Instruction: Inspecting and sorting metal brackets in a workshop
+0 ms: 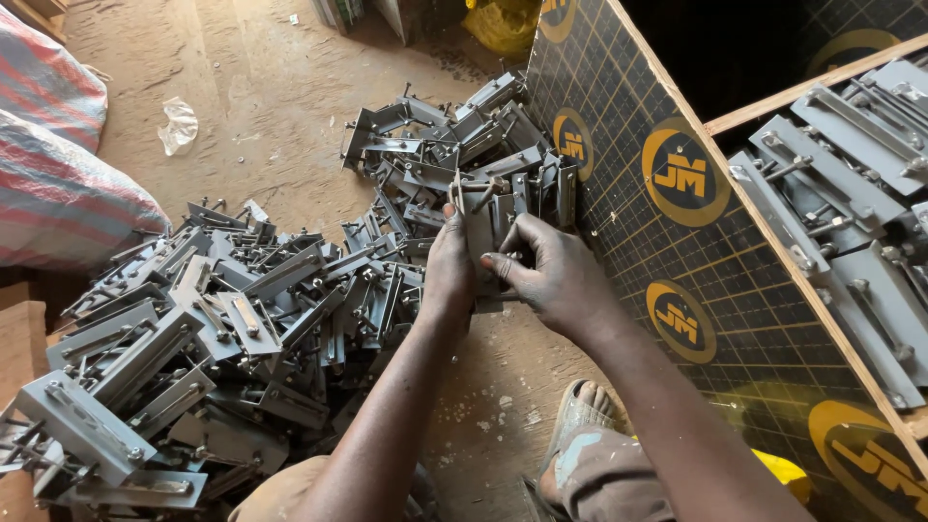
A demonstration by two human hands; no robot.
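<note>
On a dusty earthen floor (261,106), a grey metal bracket (480,232) is being gripped upright between both hands, just in front of a dark printed board (677,261) to the right. The left hand (448,271) is being closed around the bracket's left edge, while the right hand (551,275) is being pinched on its lower part. A heap of similar brackets (222,329) is lying to the left, striped sacks (58,174) beyond.
</note>
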